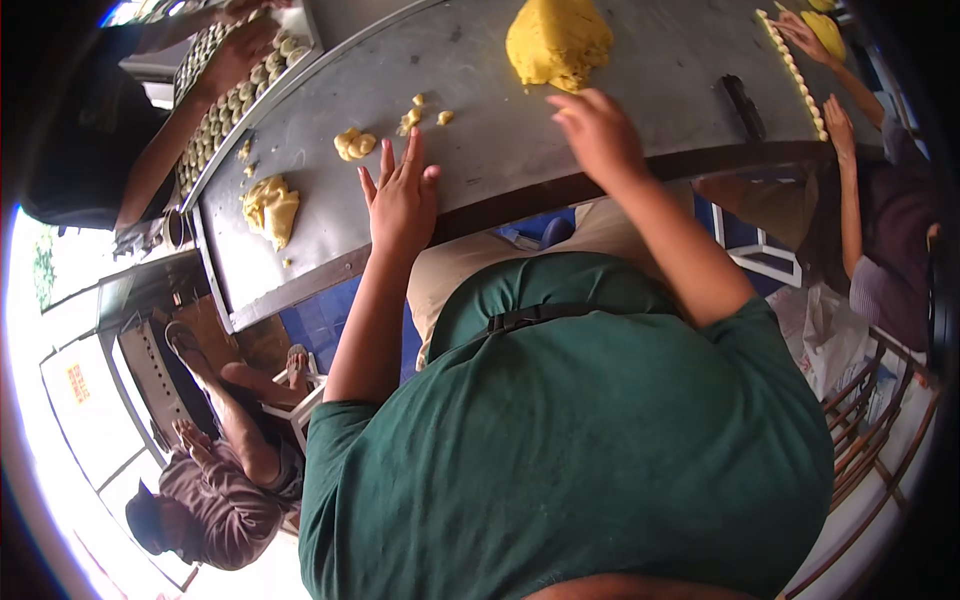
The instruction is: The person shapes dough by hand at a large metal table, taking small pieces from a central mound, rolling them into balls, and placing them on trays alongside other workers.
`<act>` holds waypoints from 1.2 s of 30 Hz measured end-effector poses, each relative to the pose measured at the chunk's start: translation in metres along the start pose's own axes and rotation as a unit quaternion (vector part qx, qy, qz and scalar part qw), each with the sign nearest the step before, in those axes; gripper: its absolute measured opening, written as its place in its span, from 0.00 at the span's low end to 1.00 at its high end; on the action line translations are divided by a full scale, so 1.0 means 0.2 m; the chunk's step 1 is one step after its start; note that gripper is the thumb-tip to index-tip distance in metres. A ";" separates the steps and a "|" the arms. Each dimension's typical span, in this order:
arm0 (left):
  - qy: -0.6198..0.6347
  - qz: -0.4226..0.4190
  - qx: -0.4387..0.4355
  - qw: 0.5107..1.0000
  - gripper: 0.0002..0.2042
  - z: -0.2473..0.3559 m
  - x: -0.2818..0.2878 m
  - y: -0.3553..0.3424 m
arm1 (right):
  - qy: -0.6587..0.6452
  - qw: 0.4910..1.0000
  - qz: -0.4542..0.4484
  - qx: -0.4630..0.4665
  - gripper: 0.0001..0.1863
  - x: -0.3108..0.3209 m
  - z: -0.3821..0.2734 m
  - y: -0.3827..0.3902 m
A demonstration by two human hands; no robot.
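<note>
My left hand [403, 200] rests palm down on the metal table [480, 60], fingers spread, just below a few small bits of yellow dough [410, 120]. A cluster of dough pieces [355, 145] lies to its left, and a smooth, paler lump of dough [270, 210] sits farther left. My right hand [603, 140] is at the near side of a big yellow mound of dough [558, 45]. Its fingers are curled together, with a small yellow bit of dough showing at the tips. The palm side is hidden from view.
A dark, long object [740, 107] lies right of my right hand. A row of small dough pieces [797, 75] lines the table's right end, beside a co-worker's hands [838, 125]. At left, another person's arm [190, 120] reaches over trays of round pieces [230, 115]. Someone sits lower left.
</note>
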State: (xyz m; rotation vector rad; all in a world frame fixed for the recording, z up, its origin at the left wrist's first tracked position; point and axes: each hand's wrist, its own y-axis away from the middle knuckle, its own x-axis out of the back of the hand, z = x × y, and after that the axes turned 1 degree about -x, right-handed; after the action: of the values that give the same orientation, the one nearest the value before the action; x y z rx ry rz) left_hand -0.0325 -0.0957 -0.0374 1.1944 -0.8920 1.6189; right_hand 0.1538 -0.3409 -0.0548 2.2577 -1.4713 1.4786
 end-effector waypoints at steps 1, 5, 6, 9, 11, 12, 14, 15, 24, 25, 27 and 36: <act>-0.051 0.045 -0.035 0.997 0.26 0.01 0.03 -0.03 | -0.042 0.999 0.011 -0.012 0.15 0.02 0.02 -0.01; -0.034 0.098 -0.028 0.994 0.20 0.09 0.16 -0.16 | -0.047 0.988 -0.081 0.124 0.23 -0.01 -0.26 -0.04; -0.049 0.099 -0.019 0.994 0.17 0.09 0.18 -0.21 | -0.046 0.988 -0.079 0.126 0.23 -0.04 -0.28 -0.04; -0.104 0.195 -0.067 0.973 0.14 0.02 0.11 -0.21 | 0.012 0.990 -0.084 0.108 0.19 -0.11 -0.26 -0.03; -0.055 0.232 -0.027 0.971 0.14 0.08 0.19 -0.16 | -0.021 0.998 -0.033 0.055 0.15 -0.04 -0.05 -0.02; -0.057 0.228 -0.027 0.972 0.14 0.05 0.22 -0.08 | -0.041 0.998 -0.011 0.046 0.14 0.03 0.03 0.00; 0.016 -0.007 -0.043 0.999 0.15 0.00 0.26 0.04 | -0.062 0.997 0.007 0.043 0.12 0.16 0.16 -0.01; 0.018 -0.009 -0.040 0.999 0.15 0.00 0.29 0.04 | -0.049 0.999 0.021 -0.007 0.13 0.20 0.21 -0.01; -0.026 0.189 -0.194 0.962 0.20 0.18 0.19 -0.46 | -0.034 0.991 0.078 -0.100 0.19 0.19 0.26 -0.01; -0.062 0.124 -0.168 0.976 0.20 0.05 0.07 -0.46 | -0.034 0.993 0.080 -0.075 0.19 0.18 0.27 0.00; -0.053 0.059 -0.124 0.989 0.20 -0.14 -0.04 -0.35 | -0.074 0.992 0.060 -0.085 0.18 0.20 0.22 -0.01; 0.111 0.093 0.034 0.989 0.10 0.00 0.11 -0.27 | -0.048 0.995 0.058 -0.061 0.12 0.20 0.30 -0.03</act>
State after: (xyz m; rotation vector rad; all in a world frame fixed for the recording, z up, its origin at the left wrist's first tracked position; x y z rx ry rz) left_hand 0.0158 -0.0732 -0.0151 0.9751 -0.8298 1.9053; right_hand 0.2008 -0.3943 -0.0551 2.2354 -1.6964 1.2826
